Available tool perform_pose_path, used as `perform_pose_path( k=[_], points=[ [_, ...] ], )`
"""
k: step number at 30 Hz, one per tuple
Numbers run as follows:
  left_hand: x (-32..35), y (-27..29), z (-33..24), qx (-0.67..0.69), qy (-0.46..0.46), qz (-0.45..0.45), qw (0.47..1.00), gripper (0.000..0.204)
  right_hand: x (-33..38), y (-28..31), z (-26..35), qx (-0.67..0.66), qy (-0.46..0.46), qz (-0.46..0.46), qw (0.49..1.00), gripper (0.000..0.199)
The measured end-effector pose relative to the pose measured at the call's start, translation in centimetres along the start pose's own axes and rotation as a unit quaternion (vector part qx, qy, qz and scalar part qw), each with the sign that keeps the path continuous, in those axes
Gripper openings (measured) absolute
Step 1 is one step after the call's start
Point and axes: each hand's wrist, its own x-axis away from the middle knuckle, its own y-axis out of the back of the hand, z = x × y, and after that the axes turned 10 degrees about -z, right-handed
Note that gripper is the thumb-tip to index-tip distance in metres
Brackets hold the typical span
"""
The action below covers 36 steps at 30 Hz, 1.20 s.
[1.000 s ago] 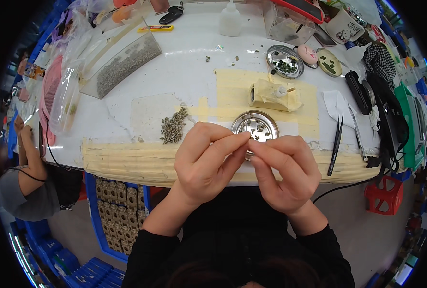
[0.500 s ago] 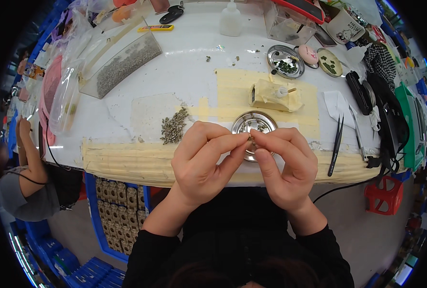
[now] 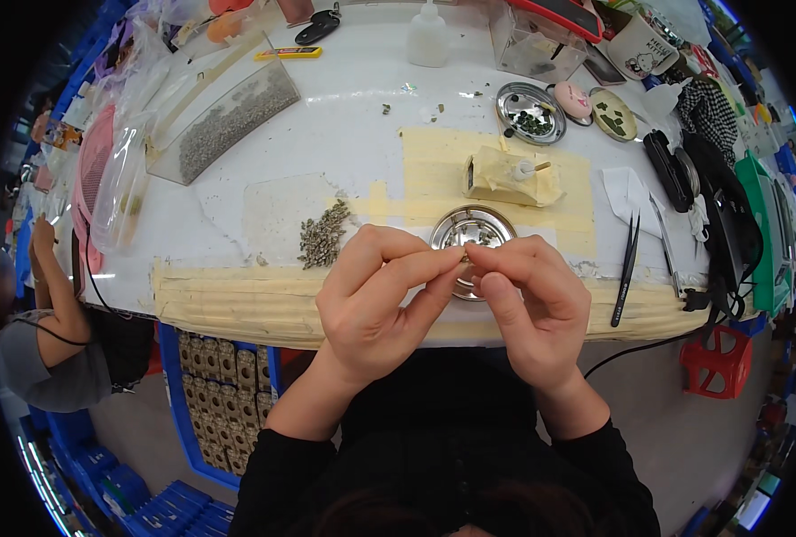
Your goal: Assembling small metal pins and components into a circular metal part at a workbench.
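Above the near edge of the table my left hand and my right hand meet fingertip to fingertip. Each one is closed in a pinch on something tiny, mostly hidden by the fingers, too small to name. Right behind the fingertips sits a round shiny metal dish with a few small pieces in it. To the left of my left hand lies a heap of small metallic parts. Past the dish stands a block wrapped in yellowish tape, with a small white-topped piece on it.
Black tweezers and a slim metal tool lie at right. Farther back are a metal dish of dark green bits, a white bottle and a clear bin of grey granules. A blue crate stands below left; another person sits left.
My right thumb has shifted slightly up and inward at the pinch. Both hands otherwise stay in nearly the same place.
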Motion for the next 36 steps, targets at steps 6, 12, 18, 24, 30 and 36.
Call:
perform_pose_path(
  k=[6,12,18,24,30,36],
  points=[
    [-0.2,0.1,-0.2,-0.004,-0.003,0.002,1.000,0.024,0.0,0.3,0.6,-0.068,-0.107,0.027,0.992,0.024],
    [0.0,0.0,0.0,-0.005,-0.008,-0.007,1.000,0.026,0.0,0.5,0.6,-0.144,-0.147,0.056,0.977,0.025],
    [0.0,-0.2,0.0,-0.017,-0.011,-0.008,1.000,0.027,-0.1,0.8,0.4,-0.171,-0.166,0.060,0.970,0.026],
    [-0.1,-0.7,0.4,-0.071,0.073,0.032,0.994,0.018,-1.5,3.3,0.9,-0.006,-0.032,-0.061,0.998,0.026],
    [-0.1,-1.5,0.4,-0.118,0.088,0.096,0.984,0.014,-0.8,4.0,0.3,0.008,-0.045,-0.039,0.998,0.024],
    [-0.9,0.5,0.2,-0.148,0.098,-0.001,0.984,0.012,-0.6,3.7,-1.0,0.087,0.056,-0.084,0.991,0.021]
  ],
)
